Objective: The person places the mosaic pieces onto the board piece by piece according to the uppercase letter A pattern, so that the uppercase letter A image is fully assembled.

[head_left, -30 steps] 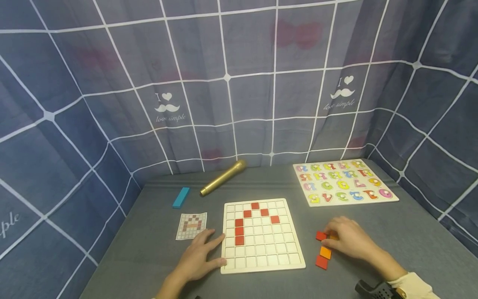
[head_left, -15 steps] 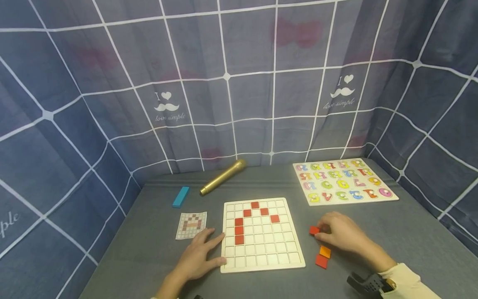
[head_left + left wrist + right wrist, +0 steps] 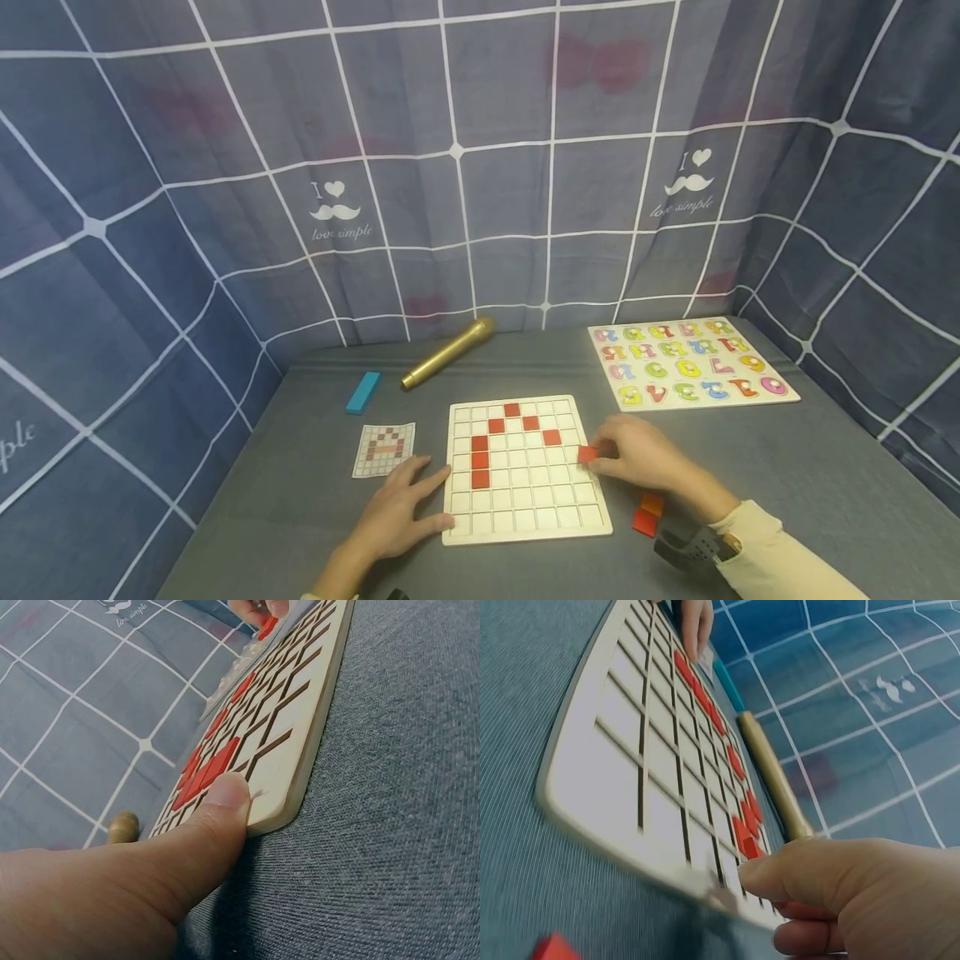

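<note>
My right hand [image 3: 639, 454] pinches a small red square tile [image 3: 587, 454] over the right edge of the pale grid board [image 3: 536, 500]. Its thumb presses on the tile in the right wrist view. Several red tiles [image 3: 480, 460] lie in the board's cells, forming a column on the left and a peak at the top. My left hand [image 3: 397, 512] rests at the board's left edge with fingers spread, its thumb [image 3: 225, 799] on the board's rim. Below the right hand, an orange tile [image 3: 652, 503] and another red tile [image 3: 644, 522] lie on the table.
A paper card [image 3: 383, 451] with a coloured grid pattern lies left of the board. Behind it are a blue block [image 3: 363, 392] and a gold microphone-shaped stick [image 3: 447, 354]. At the back right lies a number puzzle board [image 3: 693, 367]. A checked curtain [image 3: 502, 200] stands behind the table.
My right hand has moved left from the loose tiles to the board's right edge, bringing a red tile along. The left hand has stayed in place.
</note>
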Action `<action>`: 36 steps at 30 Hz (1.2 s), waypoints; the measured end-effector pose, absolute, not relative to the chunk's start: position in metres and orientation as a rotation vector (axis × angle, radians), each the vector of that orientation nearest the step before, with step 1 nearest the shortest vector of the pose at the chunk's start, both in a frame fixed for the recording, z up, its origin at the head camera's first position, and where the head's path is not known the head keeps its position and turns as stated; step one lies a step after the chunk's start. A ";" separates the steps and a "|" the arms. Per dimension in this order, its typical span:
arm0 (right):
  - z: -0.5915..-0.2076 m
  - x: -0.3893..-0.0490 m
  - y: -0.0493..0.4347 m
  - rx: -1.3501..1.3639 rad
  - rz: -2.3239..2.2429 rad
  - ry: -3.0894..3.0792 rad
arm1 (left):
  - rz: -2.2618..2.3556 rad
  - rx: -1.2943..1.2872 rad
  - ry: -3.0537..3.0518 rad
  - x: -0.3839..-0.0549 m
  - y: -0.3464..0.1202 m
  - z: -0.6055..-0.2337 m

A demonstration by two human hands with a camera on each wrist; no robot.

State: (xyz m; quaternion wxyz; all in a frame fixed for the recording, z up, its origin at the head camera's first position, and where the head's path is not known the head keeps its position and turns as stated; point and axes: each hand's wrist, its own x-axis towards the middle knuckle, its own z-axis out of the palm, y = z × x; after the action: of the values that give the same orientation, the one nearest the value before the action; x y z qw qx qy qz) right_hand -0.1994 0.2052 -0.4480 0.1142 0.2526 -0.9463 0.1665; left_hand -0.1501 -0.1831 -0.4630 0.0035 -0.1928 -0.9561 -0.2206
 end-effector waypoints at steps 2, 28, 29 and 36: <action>-0.447 -0.201 0.198 0.770 0.503 -2.773 | -0.690 -0.607 -2.998 -0.150 -0.184 -0.463; -0.458 -0.217 0.170 0.935 0.491 -2.768 | -0.670 -0.599 -3.007 -0.151 -0.184 -0.464; -0.458 -0.217 0.170 0.937 0.492 -2.769 | -0.669 -0.597 -3.010 -0.151 -0.183 -0.464; -0.456 -0.217 0.171 0.943 0.501 -2.761 | -0.663 -0.587 -3.022 -0.150 -0.183 -0.463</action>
State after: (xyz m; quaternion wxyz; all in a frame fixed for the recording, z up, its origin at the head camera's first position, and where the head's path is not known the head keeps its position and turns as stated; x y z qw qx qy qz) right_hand -0.2165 0.1711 -0.4563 0.0905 0.3173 -0.9289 0.1684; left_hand -0.1503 -0.1832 -0.4630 -0.0037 -0.1863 -0.9597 -0.2104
